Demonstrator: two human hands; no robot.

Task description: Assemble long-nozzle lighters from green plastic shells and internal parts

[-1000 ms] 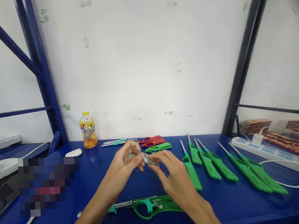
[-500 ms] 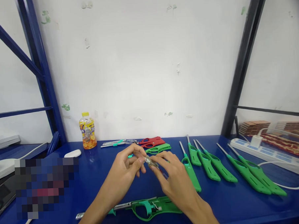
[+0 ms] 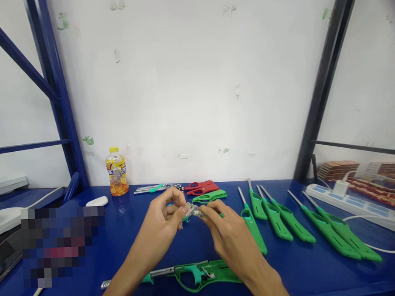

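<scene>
Between my two hands, above the table, is a small clear-and-whitish part [image 3: 194, 210], mostly hidden by fingers; its exact kind does not show. My left hand [image 3: 163, 217] pinches its left end with thumb and forefinger. The fingers of my right hand [image 3: 232, 231] close on its right end. Below my hands lies an opened green utility lighter [image 3: 222, 271], its metal tube pointing left and a teal trigger [image 3: 198, 273] showing inside the shell. My right wrist covers the shell's right end, and my left forearm crosses over the tube.
Several green utility lighters [image 3: 275, 221] lie on the right of the blue table [image 3: 129, 238]. At the back are red shell pieces [image 3: 202, 188], a green shell [image 3: 209, 196] and metal tubes [image 3: 156, 188]. A drink bottle [image 3: 117, 172] stands back left; a power strip [image 3: 357, 206] lies right.
The small part has turned between my fingers, and more of its clear side shows. My left fingertips have shifted slightly left. The opened lighter stays in place.
</scene>
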